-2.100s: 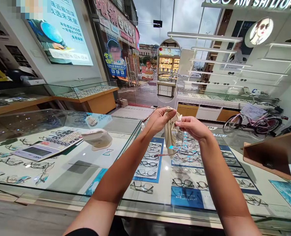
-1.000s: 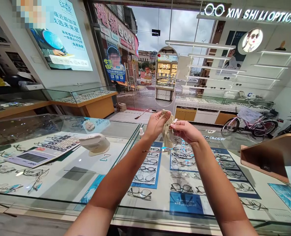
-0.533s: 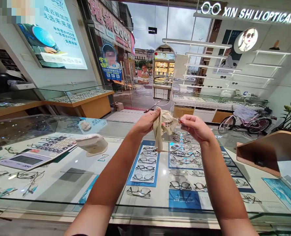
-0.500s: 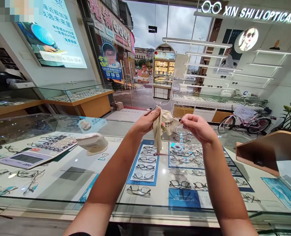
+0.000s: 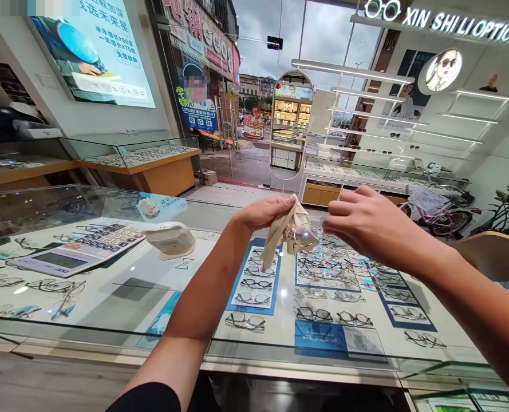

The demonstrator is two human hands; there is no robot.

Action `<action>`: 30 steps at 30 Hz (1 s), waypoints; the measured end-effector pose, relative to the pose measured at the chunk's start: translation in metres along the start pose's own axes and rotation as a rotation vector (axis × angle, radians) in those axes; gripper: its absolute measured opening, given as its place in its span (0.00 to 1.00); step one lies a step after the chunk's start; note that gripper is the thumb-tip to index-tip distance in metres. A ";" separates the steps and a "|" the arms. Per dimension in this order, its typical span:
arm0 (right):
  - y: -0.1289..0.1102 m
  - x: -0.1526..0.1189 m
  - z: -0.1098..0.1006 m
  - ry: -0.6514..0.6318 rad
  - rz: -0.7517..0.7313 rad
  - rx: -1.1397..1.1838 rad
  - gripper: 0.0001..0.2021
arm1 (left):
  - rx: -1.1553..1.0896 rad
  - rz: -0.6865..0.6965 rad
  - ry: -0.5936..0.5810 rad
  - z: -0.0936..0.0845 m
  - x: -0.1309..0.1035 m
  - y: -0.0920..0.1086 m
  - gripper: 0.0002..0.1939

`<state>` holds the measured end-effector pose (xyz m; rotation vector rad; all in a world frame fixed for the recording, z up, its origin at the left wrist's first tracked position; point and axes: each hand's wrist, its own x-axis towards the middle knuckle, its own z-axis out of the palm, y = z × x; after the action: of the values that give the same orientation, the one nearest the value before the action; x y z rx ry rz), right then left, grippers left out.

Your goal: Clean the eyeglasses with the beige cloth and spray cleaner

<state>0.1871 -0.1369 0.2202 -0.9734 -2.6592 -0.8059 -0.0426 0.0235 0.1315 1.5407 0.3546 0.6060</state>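
My left hand [image 5: 271, 210] is closed on a beige cleaning cloth [image 5: 275, 234] with dark and red print, held above the glass counter. Within the cloth's folds is a pair of eyeglasses [image 5: 304, 236]; one round lens with a thin rim shows on the right side, catching the light. Close beside that lens is my right hand [image 5: 366, 223], its back toward me and its fingers curled. Its fingertips are hidden, so what they grip, if anything, does not show.
Rows of eyeglass frames [image 5: 314, 314] lie inside the glass display counter [image 5: 121, 329]. On its left side are a calculator [image 5: 78, 249] and a white device [image 5: 170, 239]. An oval mirror [image 5: 291, 123] stands beyond, with a pink bicycle [image 5: 443, 214] at right.
My right hand has turned its back toward me and come nearer. The cloth has shifted, and a round lens now shows. My view has swung slightly left.
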 end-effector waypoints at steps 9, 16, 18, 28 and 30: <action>-0.021 0.014 0.009 -0.053 -0.174 -0.258 0.09 | 0.348 -0.032 -0.241 0.000 -0.013 0.010 0.33; -0.012 0.021 0.011 -0.024 -0.194 -0.352 0.10 | 0.203 -0.026 -0.262 0.006 -0.009 0.006 0.29; -0.009 0.020 0.012 0.012 -0.145 -0.325 0.10 | 0.106 -0.016 -0.254 0.009 -0.006 0.005 0.27; -0.006 0.014 0.068 0.508 0.824 0.909 0.23 | -0.131 0.095 -0.007 0.023 0.000 0.005 0.25; -0.003 0.021 0.086 0.547 0.878 1.231 0.21 | -0.108 0.116 -0.004 0.025 0.000 0.006 0.24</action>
<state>0.1695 -0.0799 0.1553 -1.0785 -1.4517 0.6190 -0.0287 0.0025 0.1378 1.4661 0.2268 0.7010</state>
